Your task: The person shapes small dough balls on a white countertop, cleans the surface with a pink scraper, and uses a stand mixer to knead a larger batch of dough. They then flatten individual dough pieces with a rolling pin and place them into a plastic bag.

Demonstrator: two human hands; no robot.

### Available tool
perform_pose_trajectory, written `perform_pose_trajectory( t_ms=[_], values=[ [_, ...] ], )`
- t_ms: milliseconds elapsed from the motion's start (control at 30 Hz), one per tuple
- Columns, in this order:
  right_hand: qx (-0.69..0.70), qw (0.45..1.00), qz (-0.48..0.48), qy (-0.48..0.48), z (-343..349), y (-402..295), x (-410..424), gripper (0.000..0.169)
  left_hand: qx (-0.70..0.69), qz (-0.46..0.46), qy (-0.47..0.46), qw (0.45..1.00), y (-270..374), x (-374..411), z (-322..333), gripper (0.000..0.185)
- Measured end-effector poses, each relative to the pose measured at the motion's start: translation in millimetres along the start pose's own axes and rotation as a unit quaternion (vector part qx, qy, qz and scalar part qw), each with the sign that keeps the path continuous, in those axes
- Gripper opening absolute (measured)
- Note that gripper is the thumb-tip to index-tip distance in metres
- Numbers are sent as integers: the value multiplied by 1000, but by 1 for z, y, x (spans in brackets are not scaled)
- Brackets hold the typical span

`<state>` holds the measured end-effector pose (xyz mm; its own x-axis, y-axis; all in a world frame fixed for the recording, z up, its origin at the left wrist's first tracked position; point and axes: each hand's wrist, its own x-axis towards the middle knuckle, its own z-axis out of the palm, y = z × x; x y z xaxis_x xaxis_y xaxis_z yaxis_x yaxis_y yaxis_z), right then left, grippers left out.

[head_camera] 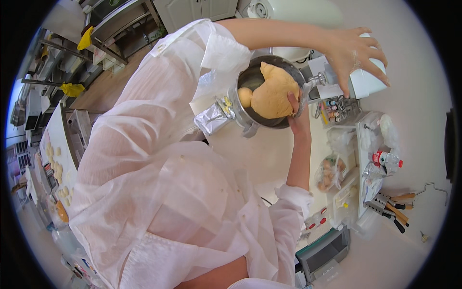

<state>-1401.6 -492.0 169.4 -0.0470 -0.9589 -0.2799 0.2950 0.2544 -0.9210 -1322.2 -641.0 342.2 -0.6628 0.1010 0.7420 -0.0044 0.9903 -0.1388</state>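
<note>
A large lump of smooth yellow dough (276, 95) and a small round piece of dough (245, 96) lie in a metal mixing bowl (252, 74). My right hand (299, 113) is at the bowl's right rim, its fingers against the dough's edge. Whether it grips the rim or the dough is unclear. My left hand (359, 61) spreads its fingers over the pale head of a stand mixer (366, 81), with flour or dough on its skin. A metal shaft (317, 79) projects between mixer and bowl.
A foil packet (213, 119) lies beside the bowl. Along the wall are a rack of small bottles (334, 110), a bag of eggs (329, 173), a plastic bottle (388, 162) and a knife holder (379, 202). Dough pieces (56, 168) sit on a table behind.
</note>
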Motion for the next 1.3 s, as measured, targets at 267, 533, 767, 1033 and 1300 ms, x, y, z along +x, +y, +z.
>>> perform_pose_trajectory(
  t_ms=[267, 533, 767, 1033, 1300],
  values=[
    [-23, 995, -46, 83, -19, -5, -14, 49, -7, -2, -9, 1000, 1, 0, -3, 88],
    [77, 997, 9, 19, 17, 9, -50, 64, -8, 20, 7, 1000, -7, 0, 2, 86],
    [223, 974, -34, -7, 2, 27, -61, 81, -116, 41, 33, 992, -7, 3, -10, 97],
    [-277, 929, -151, 195, 32, 27, -41, 58, -111, 34, 26, 993, -3, 6, -11, 94],
    [-388, 886, -134, 217, 29, 34, -63, 82, -102, 35, 12, 994, 2, 12, -7, 97]
  ],
)
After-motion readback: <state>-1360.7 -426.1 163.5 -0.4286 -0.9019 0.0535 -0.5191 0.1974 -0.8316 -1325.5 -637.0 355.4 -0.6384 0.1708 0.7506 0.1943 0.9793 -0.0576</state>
